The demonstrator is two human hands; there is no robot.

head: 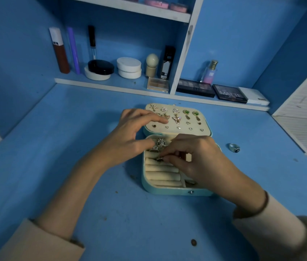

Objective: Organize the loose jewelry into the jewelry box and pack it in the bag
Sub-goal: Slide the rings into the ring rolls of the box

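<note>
The jewelry box (175,192), pale teal outside and cream inside, lies open at the middle of the blue table (64,157). Its lid (205,121) is folded flat on the far side. Rows of earrings are pinned to the lid's cream panel, among them a green pair (186,112) near the far right corner.

In the near half, cream ring rolls (162,174) fill the left part. At their far end sits an ornate silver piece (161,142).

The right hand (196,159) reaches over the box from the right, thumb and forefinger pinching a small ring (159,158) just over the rolls. Whether the ring touches the rolls cannot be told.

The left hand (130,132) hovers over the box's left edge, grasping nothing. Its fingers are loosely extended across the lid's panel and its thumb points toward the silver piece.

To the right of the box, apart from it, a loose ring (234,147) with a pale stone lies on the table.

Along the far edge runs a white shelf (111,85) holding tubes, round compacts and a small perfume bottle (209,72). Two dark eyeshadow palettes (230,94) lie to the right.
</note>
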